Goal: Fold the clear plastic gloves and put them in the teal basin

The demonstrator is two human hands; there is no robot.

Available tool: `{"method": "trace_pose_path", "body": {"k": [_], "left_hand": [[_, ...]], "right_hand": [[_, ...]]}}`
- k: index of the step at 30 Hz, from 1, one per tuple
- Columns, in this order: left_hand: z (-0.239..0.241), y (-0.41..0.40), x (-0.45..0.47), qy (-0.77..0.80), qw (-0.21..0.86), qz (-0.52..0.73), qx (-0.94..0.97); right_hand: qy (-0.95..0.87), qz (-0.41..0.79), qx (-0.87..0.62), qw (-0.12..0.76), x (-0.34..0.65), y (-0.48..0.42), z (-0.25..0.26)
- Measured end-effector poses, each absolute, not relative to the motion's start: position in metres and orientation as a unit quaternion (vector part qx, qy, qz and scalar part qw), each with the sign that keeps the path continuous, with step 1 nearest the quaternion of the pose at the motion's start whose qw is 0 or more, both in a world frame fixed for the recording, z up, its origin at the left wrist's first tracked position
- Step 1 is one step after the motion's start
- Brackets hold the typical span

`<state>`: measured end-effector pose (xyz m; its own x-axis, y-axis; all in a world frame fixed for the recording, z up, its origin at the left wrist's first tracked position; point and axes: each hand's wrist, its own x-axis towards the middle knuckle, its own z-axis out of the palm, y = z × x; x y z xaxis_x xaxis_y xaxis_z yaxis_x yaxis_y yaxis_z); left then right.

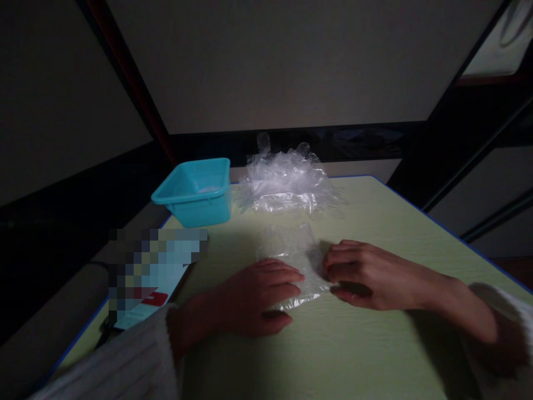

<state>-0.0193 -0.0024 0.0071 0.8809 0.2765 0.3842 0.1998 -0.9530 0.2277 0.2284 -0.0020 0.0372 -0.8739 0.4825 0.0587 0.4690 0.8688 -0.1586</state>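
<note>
Left hand (254,297) lies palm-down, fingers flat, pressing clear plastic sheet (291,261) onto surface (353,344); right hand (366,275) pinches its edge.

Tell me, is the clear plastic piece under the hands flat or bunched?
Flat: the clear plastic piece lies spread on the green table, the left hand and right hand on it.

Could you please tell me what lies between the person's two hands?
In the head view, a flat clear plastic piece lies on the table between the left hand and the right hand; both hands touch it.
</note>
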Motion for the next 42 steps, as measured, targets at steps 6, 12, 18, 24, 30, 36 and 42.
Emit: {"method": "trace_pose_path", "body": {"k": [6,12,18,24,30,36,42], "left_hand": [[0.005,-0.003,-0.019,0.121,0.092,0.226,0.962],[0.005,-0.003,-0.019,0.131,0.067,0.225,0.963],[0.005,-0.003,-0.017,0.136,0.047,0.227,0.963],[0.008,-0.004,-0.016,0.159,0.082,0.242,0.954],[0.010,-0.004,-0.015,0.207,0.132,0.239,0.939],[0.008,-0.003,-0.015,0.216,0.147,0.244,0.934],[0.008,-0.002,-0.016,0.221,0.137,0.232,0.937]], "right_hand": [[-0.961,0.093,-0.255,0.051,0.228,-0.003,0.038],[-0.958,0.113,-0.259,0.053,0.228,-0.003,0.039],[-0.956,0.125,-0.259,0.054,0.228,-0.003,0.041],[-0.957,0.123,-0.259,0.052,0.228,-0.004,0.041],[-0.963,0.055,-0.260,0.046,0.225,-0.008,0.038],[-0.967,-0.031,-0.248,0.045,0.218,-0.009,0.034],[-0.972,-0.047,-0.230,0.026,0.217,-0.009,0.035]]}}
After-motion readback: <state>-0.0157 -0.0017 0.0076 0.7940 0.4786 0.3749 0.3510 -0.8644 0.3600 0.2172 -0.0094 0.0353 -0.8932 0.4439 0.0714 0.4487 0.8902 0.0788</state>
